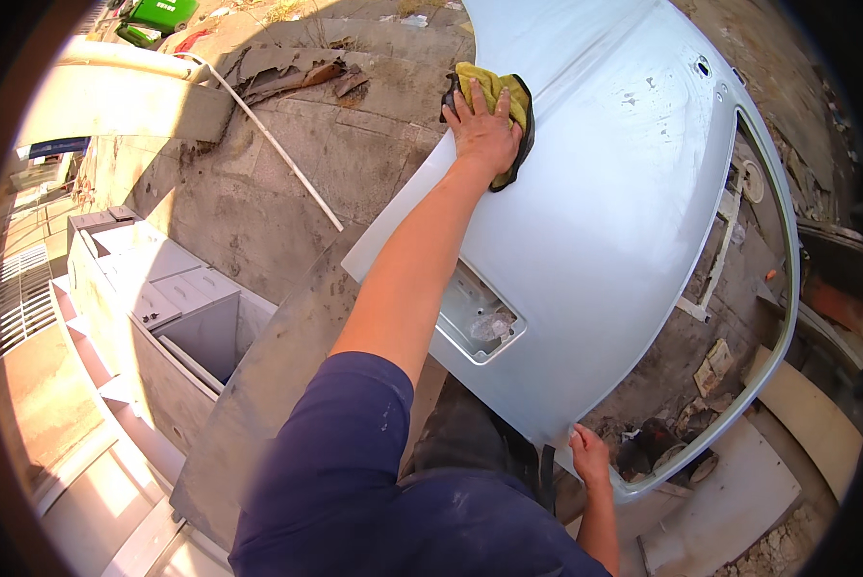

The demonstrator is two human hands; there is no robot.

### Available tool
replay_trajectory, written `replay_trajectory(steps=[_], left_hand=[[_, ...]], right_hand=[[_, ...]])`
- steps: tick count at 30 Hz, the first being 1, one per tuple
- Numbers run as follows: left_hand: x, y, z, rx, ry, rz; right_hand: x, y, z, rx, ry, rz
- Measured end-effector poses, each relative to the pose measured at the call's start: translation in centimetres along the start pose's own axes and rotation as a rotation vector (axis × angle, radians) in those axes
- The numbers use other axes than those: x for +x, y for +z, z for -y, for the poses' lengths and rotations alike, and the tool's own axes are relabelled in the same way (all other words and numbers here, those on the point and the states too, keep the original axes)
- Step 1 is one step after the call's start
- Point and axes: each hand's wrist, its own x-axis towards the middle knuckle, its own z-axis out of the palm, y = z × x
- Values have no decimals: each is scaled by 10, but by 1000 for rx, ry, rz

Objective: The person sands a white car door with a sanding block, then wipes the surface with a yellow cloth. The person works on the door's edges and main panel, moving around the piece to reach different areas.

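A large pale grey-blue car body panel (624, 221) with a window opening at its right side lies tilted in front of me. My left hand (484, 130) reaches out along a bare arm and presses flat on a yellow cloth (494, 87) with a dark underside, at the panel's upper left edge. My right hand (590, 452) grips the panel's near lower edge, fingers curled over the rim. A rectangular recess (480, 322) is set in the panel beside my left forearm.
The ground is cracked concrete (258, 192). A thin white pipe (278, 149) lies across it. A grey metal cabinet with open compartments (172, 308) stands at the left. Debris and scraps (701, 375) show through the opening, a wooden board (812, 413) at the right.
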Motion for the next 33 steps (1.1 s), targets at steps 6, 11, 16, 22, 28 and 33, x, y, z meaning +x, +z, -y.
replay_trajectory(steps=[6, 11, 16, 22, 28, 33], left_hand=[[-72, -1, 67, -112, 81, -18], [-229, -26, 179, -75, 64, -33], [-335, -31, 255, -223, -152, 55], [-341, -9, 192, -61, -316, -173], [-395, -9, 121, -46, -341, -35], [-477, -1, 22, -8, -304, 113]], right_hand=[[6, -19, 19, 19, 47, 45], [15, -17, 7, -6, 40, 47], [21, -10, 8, 13, -19, 45], [-3, -6, 7, 91, -12, 49], [-37, 9, -39, 207, 41, 2], [-85, 44, -115, 341, 78, -90]])
